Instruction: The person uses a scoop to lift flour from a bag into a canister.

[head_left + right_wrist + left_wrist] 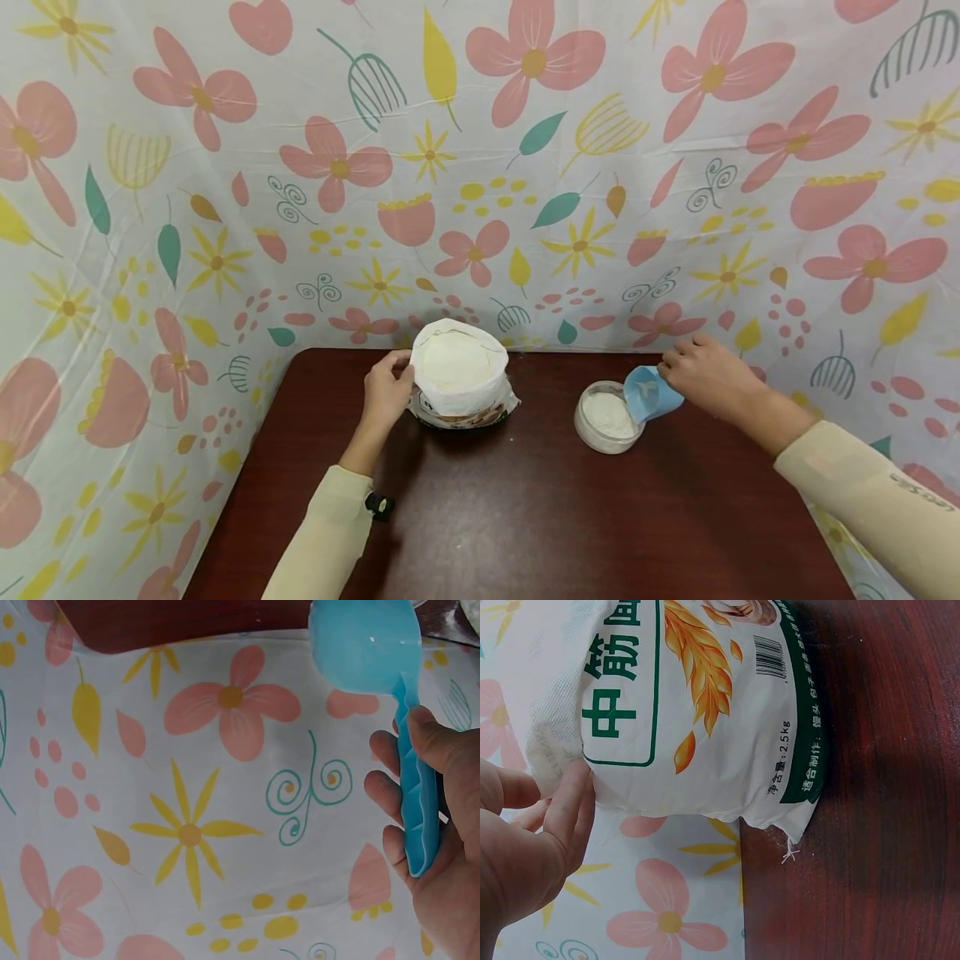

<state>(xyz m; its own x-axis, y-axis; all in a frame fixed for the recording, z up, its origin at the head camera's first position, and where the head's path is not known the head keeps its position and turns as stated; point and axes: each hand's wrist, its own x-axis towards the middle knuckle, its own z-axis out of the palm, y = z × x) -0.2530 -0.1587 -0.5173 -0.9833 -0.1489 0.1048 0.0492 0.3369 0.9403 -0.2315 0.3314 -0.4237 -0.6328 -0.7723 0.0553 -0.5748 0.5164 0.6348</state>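
Blue and tilted, a scoop (pixel 651 395) is leaning over a clear bowl (pixel 602 442) on the table (pixel 525 517), perhaps touching its rim; the right hand (pixel 699 373) is gripping the handle (pixel 418 799), the left hand (pixel 388 387) is pinching a white bag (pixel 459 403) by its edge.

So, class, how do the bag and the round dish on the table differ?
The bag is taller and wider; the dish is low and smaller.
The bag's wall is opaque white with printing; the dish's is clear.
The left hand holds the bag's edge; no hand touches the dish, though a blue scoop tips at its rim.
Both stand open on the table, showing whitish powder inside.
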